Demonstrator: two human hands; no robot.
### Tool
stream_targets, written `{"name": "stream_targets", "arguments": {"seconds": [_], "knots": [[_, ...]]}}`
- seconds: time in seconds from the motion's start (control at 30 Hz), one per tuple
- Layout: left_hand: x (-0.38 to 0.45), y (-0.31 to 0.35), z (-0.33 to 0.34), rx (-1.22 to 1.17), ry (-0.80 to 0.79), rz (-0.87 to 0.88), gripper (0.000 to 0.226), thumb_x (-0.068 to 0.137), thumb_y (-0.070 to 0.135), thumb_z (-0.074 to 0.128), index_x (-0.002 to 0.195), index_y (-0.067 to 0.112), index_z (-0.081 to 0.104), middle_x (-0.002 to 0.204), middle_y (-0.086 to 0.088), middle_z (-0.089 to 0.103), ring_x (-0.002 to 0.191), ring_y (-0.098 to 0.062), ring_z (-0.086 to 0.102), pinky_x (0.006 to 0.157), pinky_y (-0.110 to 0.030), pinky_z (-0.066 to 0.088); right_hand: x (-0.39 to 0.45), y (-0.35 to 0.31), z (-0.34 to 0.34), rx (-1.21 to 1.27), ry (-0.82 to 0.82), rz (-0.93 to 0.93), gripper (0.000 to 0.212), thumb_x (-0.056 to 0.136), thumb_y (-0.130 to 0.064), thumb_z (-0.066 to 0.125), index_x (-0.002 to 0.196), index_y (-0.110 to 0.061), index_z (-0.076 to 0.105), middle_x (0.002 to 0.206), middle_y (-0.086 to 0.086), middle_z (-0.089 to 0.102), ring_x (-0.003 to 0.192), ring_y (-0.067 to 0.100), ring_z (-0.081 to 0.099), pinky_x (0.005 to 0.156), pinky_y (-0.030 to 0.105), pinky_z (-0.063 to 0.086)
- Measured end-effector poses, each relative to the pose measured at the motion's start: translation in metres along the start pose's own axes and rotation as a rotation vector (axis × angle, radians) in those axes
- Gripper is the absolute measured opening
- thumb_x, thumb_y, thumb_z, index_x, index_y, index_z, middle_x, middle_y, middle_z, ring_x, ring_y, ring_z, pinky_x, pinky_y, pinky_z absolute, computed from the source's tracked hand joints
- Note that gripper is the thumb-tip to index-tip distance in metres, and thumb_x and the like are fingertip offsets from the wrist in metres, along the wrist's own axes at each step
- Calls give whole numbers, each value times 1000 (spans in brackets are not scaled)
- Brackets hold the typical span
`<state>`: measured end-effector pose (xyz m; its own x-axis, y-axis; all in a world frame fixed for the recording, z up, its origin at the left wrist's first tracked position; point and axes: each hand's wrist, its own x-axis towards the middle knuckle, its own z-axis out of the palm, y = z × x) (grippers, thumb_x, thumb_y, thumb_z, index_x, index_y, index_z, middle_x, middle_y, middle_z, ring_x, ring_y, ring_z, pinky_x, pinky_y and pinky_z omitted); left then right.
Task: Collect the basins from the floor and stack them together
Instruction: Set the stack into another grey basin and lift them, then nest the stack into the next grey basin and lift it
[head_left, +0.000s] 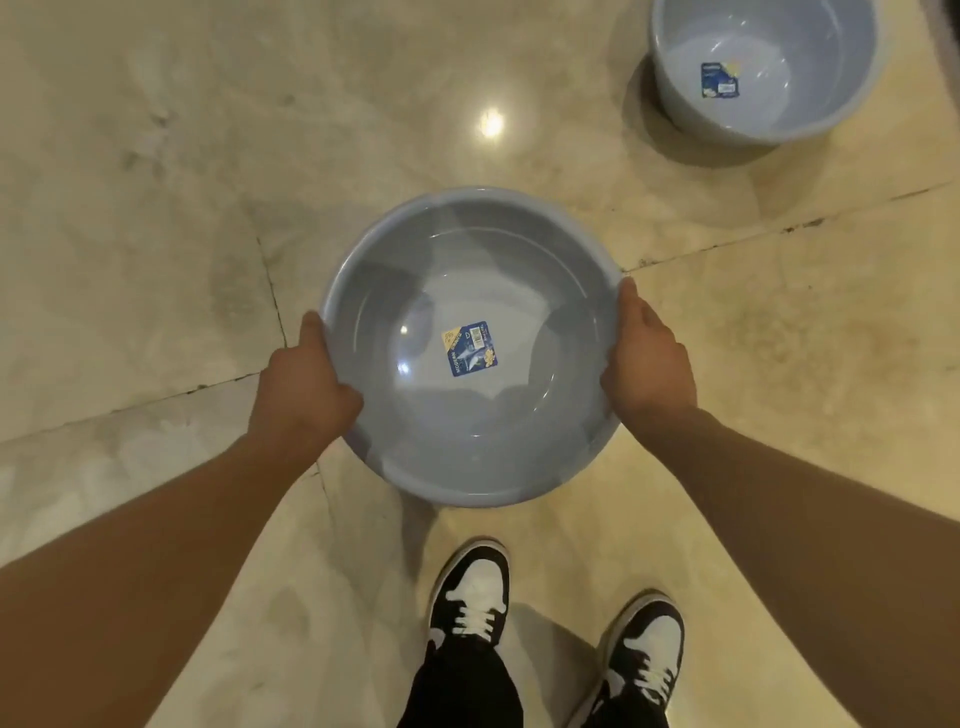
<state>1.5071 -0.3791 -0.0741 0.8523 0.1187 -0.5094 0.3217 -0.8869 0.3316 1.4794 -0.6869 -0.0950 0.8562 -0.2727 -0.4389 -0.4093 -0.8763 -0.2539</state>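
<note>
A round light-blue plastic basin (470, 244) with a blue sticker on its bottom is held above the floor in front of me, mouth up. My left hand (301, 384) grips its left rim and my right hand (649, 358) grips its right rim. A second light-blue basin (821, 104), also with a sticker inside, stands upright on the floor at the far right, partly cut off by the top edge of the view.
The floor is glossy beige marble tile (208, 156) with dark grout lines and a bright lamp reflection. My two feet in dark-and-white sneakers (475, 597) stand just below the held basin.
</note>
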Motion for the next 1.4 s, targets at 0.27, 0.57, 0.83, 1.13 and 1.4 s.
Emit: {"name": "stream_targets", "arguments": {"seconds": [0.27,0.57,0.83,1.13,1.4], "knots": [[31,-36,64,26,-24,-63,55,73,8,65,121,13,40,84,-18,59,57,-26,51,47,-28,37,20,13,51,-49,-57,-26,71,95,-15,39,158,-20,5,159,12,28,117,44,54,94,47,44],[44,-30,51,255,-100,48,55,83,28,69,129,9,46,99,-16,62,75,-28,55,65,-41,45,38,20,56,18,-232,-13,88,94,-31,57,158,-23,-2,157,7,30,123,35,52,90,42,46],[-2,107,-9,595,174,524,69,87,51,55,145,14,46,149,-18,45,136,-39,40,110,-56,28,12,59,-65,-316,3,-255,75,93,-58,41,155,-32,9,162,6,20,138,36,34,100,49,40],[-63,302,-58,752,219,678,69,83,43,62,142,9,51,150,-21,43,139,-38,39,113,-58,24,-10,153,-238,-506,100,-258,71,94,-56,38,154,-27,14,163,9,14,145,38,19,108,55,30],[-48,417,-41,645,202,634,67,85,40,59,143,11,47,139,-17,53,117,-38,54,96,-50,40,36,222,-311,-556,65,-245,70,93,-51,43,152,-27,16,158,9,25,136,35,34,97,47,40]]}}
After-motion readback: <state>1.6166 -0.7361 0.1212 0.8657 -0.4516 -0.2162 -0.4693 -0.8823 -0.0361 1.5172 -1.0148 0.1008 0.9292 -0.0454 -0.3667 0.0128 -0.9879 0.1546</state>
